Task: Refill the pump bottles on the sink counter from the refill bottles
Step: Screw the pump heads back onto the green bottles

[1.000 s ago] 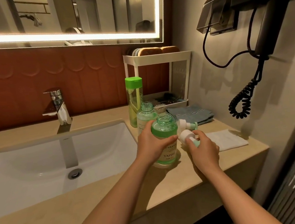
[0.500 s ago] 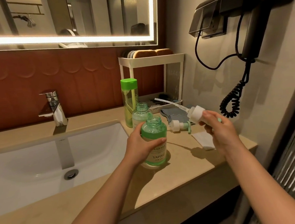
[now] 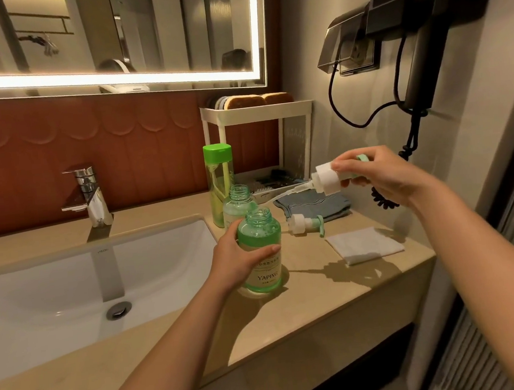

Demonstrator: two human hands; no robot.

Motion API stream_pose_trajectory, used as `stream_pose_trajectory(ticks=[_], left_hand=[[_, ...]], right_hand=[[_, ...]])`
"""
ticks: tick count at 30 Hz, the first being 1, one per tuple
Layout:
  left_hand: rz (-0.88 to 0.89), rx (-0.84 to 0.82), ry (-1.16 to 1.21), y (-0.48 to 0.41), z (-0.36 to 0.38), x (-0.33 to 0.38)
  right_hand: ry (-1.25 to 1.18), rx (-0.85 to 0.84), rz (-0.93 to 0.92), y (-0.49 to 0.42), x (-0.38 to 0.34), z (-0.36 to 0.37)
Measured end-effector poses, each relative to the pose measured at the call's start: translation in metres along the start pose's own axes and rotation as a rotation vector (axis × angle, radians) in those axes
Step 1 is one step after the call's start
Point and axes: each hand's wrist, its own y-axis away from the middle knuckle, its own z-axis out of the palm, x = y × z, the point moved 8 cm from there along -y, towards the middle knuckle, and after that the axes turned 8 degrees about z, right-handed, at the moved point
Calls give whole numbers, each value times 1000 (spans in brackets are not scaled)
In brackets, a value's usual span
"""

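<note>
My left hand grips an open green pump bottle labelled YAPING, standing on the beige counter with green liquid inside. My right hand holds a white and green pump head in the air to the right, its dip tube pointing left toward the bottles. A second open, paler bottle stands just behind the first. Another pump head lies on its side on the counter. A tall green-capped refill bottle stands behind both.
A white sink basin with a chrome tap fills the left. A folded white cloth and a blue-grey towel lie at the right. A white rack stands in the corner; a black wall hairdryer with its coiled cord hangs above.
My right hand has lifted the pump head up and to the right, away from the bottle, drawing the dip tube clear. My left hand stays on the green bottle.
</note>
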Motion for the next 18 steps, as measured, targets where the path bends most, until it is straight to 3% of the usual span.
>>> stream_pose_trajectory(ticks=[9, 18], left_hand=[[1, -4, 7, -1, 0, -3], [22, 10, 13, 1, 1, -3]], right_hand=[[400, -68, -187, -19, -70, 40], [789, -194, -255, -37, -89, 110]])
